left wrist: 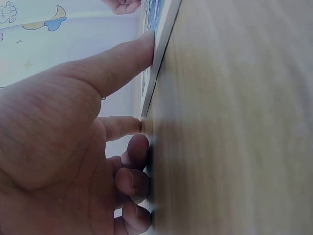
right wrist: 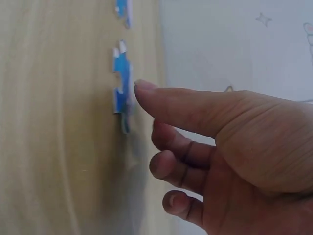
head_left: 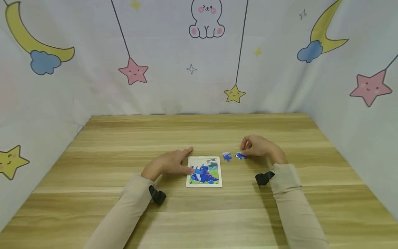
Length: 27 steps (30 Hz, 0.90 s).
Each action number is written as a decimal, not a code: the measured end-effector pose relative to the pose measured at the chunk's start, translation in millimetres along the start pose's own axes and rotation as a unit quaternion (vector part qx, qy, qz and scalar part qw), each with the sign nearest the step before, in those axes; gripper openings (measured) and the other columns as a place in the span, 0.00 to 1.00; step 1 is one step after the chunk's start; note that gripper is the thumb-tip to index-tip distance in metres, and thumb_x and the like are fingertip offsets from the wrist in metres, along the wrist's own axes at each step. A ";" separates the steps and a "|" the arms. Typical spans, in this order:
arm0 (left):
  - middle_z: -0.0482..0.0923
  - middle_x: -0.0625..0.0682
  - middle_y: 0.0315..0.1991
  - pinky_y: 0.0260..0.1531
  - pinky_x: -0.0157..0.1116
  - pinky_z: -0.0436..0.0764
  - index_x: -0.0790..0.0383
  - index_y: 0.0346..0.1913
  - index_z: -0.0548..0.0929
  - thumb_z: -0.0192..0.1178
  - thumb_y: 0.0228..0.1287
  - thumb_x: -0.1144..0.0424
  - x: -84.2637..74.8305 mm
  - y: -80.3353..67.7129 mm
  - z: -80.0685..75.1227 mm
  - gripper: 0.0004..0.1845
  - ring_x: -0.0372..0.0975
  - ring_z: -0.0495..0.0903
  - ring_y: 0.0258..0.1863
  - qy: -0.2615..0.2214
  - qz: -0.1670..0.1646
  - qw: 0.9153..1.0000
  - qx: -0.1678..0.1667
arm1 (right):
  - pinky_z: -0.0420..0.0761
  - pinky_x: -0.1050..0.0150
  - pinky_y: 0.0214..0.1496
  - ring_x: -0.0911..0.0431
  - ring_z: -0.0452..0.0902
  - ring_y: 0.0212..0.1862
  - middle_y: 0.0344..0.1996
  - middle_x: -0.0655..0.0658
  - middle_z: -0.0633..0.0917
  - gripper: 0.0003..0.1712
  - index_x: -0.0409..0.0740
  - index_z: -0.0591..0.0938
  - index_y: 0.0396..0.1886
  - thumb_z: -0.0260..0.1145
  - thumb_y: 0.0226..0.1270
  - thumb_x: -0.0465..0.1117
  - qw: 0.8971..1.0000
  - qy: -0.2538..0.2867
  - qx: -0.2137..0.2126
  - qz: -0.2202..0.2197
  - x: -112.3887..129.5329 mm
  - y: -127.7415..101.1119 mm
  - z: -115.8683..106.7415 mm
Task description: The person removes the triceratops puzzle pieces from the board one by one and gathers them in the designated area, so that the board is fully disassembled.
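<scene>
On the table lies a square puzzle tray (head_left: pixel 204 185) with a white border and a blue dinosaur picture partly assembled in it. My left hand (head_left: pixel 171 162) rests at its left side, the thumb pressing on the tray and the index finger stretched toward its upper left corner. In the left wrist view the other fingers (left wrist: pixel 133 182) bend loosely against the tabletop. My right hand (head_left: pixel 257 145) is over a loose blue puzzle piece (head_left: pixel 240 155). The right wrist view shows the thumb (right wrist: pixel 181 105) close beside that piece (right wrist: pixel 122 81), with a small gap; the index finger is mostly hidden.
Another loose puzzle piece (head_left: pixel 227 156) lies between the tray and the right-hand piece. A small greenish-grey piece (head_left: pixel 212 163) sits at the tray's upper right, over a pale part of its base. The wooden table (head_left: pixel 199 218) ends at a patterned white curtain (head_left: pixel 171 93).
</scene>
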State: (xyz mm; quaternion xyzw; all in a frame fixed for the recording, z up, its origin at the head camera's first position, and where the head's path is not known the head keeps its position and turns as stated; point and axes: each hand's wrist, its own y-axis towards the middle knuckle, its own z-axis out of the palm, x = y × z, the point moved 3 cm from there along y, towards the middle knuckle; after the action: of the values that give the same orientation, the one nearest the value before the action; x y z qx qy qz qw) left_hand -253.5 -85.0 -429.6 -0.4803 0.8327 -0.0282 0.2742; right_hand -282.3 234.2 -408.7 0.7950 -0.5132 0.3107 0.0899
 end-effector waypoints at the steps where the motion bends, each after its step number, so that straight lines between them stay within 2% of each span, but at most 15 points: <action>1: 0.69 0.63 0.67 0.62 0.48 0.70 0.57 0.81 0.51 0.64 0.65 0.40 -0.3 0.0 -0.6 0.51 0.45 0.71 0.56 0.001 0.000 1.000 -0.001 | 0.72 0.63 0.32 0.56 0.72 0.28 0.28 0.45 0.80 0.06 0.35 0.78 0.39 0.67 0.67 0.32 1.000 0.002 0.000 -0.002 1.7 0.1 -1.5; 4: 0.69 0.63 0.66 0.61 0.48 0.71 0.57 0.81 0.51 0.64 0.64 0.40 -1.1 -0.3 -2.6 0.51 0.45 0.71 0.54 0.001 0.000 1.000 -0.002 | 0.71 0.63 0.29 0.56 0.71 0.26 0.25 0.45 0.79 0.06 0.35 0.77 0.41 0.65 0.67 0.31 1.000 0.011 0.001 -0.006 8.2 0.8 -4.5; 9: 0.67 0.64 0.69 0.63 0.49 0.69 0.56 0.81 0.51 0.64 0.64 0.40 -1.7 -0.5 -2.7 0.51 0.47 0.71 0.59 -0.002 -0.007 1.000 0.004 | 0.69 0.64 0.26 0.57 0.68 0.23 0.22 0.46 0.76 0.05 0.35 0.78 0.40 0.65 0.68 0.30 0.999 0.021 0.014 -0.037 23.5 3.4 0.9; 12: 0.66 0.65 0.70 0.65 0.50 0.68 0.56 0.81 0.51 0.64 0.64 0.39 -1.4 -0.7 -1.9 0.51 0.47 0.70 0.61 -0.003 -0.009 1.000 0.006 | 0.68 0.65 0.25 0.58 0.67 0.22 0.21 0.47 0.76 0.05 0.35 0.80 0.41 0.66 0.68 0.30 0.997 0.019 0.024 -0.064 34.6 7.0 9.3; 16: 0.68 0.64 0.68 0.62 0.49 0.70 0.56 0.81 0.51 0.64 0.64 0.39 -1.1 -1.3 -3.0 0.51 0.47 0.71 0.58 0.001 -0.008 1.000 0.005 | 0.69 0.65 0.26 0.59 0.68 0.22 0.22 0.48 0.76 0.06 0.37 0.81 0.43 0.67 0.67 0.31 0.995 0.010 0.044 -0.090 52.3 14.1 22.6; 22: 0.67 0.65 0.69 0.64 0.51 0.69 0.55 0.81 0.51 0.64 0.63 0.38 -1.2 -0.9 -3.0 0.52 0.49 0.71 0.63 -0.002 -0.011 1.000 0.006 | 0.67 0.67 0.29 0.61 0.67 0.24 0.22 0.50 0.74 0.08 0.40 0.82 0.42 0.70 0.66 0.33 0.991 -0.013 0.068 -0.112 72.7 21.8 42.5; 27: 0.72 0.63 0.64 0.59 0.49 0.72 0.55 0.81 0.51 0.64 0.63 0.38 -0.8 -0.7 -3.1 0.51 0.46 0.73 0.55 0.000 -0.012 1.000 0.006 | 0.66 0.68 0.29 0.61 0.65 0.24 0.21 0.51 0.72 0.11 0.40 0.80 0.46 0.71 0.65 0.34 0.990 -0.021 0.091 -0.107 83.6 24.2 53.6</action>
State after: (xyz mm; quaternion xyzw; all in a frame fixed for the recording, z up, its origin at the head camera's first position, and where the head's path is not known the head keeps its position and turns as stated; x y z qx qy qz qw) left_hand -254.1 -85.5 -426.4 -0.4888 0.8265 -0.0368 0.2769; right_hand -258.5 134.9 -406.3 0.8564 -0.3966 0.3282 0.0390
